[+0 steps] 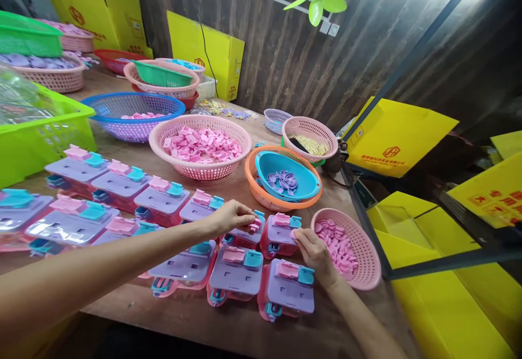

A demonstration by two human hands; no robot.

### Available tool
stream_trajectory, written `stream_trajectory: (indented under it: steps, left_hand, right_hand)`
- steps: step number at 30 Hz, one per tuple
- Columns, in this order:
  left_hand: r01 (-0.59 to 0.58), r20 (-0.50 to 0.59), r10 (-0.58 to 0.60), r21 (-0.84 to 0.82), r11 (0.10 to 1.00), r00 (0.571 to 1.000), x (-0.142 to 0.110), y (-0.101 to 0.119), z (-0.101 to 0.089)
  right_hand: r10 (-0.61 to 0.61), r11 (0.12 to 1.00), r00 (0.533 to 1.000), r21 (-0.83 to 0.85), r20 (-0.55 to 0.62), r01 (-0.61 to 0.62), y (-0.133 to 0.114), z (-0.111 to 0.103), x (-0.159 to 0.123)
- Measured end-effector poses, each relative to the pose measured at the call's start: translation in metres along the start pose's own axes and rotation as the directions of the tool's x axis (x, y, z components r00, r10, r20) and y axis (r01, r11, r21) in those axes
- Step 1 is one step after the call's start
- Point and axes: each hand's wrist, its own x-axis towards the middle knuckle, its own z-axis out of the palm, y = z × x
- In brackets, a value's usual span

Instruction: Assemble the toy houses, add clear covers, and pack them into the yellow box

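Two rows of lidded boxes stand on the table, with purple lids, pink bodies, and pink and blue flaps on top. My left hand (234, 217) reaches across the rows, fingers closed on the pink flap (256, 225) of a back-row box. Part of that box is hidden by the hand. Beside the rightmost back-row box (281, 235), my right hand (313, 253) pinches a small pink piece (294, 233), mostly covered by the fingers. Just right of this hand, a pink basket (367, 245) holds many small pink pieces (337, 245).
Behind the boxes are a pink basket (199, 173) of pink parts, a blue bowl (267, 160) of purple parts inside an orange basket (261, 198), and a blue-rimmed basket (134, 98). A green crate (61, 136) stands left. Yellow cartons (399, 136) lie beyond the table's right edge.
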Motion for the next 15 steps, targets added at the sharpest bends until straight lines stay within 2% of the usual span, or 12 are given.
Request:
stream_trajectory:
  steps: [6,9,12,15]
  left_hand:
    - [0.049,-0.051,-0.052,-0.052,0.997,0.997,-0.006,0.005,-0.003]
    - [0.073,-0.092,-0.078,-0.061,0.996,0.993,-0.009,0.002,-0.009]
    - [0.074,-0.115,-0.095,-0.173,0.982,0.989,-0.011,-0.002,-0.012]
    - [0.105,-0.071,-0.135,-0.321,0.941,0.988,-0.014,-0.002,-0.011]
  right_hand:
    - [0.039,0.997,0.999,-0.068,0.005,-0.039,-0.004,-0.001,-0.001]
    - [0.022,0.998,0.999,-0.068,0.032,-0.02,-0.002,-0.002,-0.003]
    - [-0.011,0.998,0.998,-0.061,0.058,0.015,0.0,-0.003,-0.004]
    - [-0.006,0.994,0.999,-0.11,0.044,0.011,0.0,-0.003,-0.005]
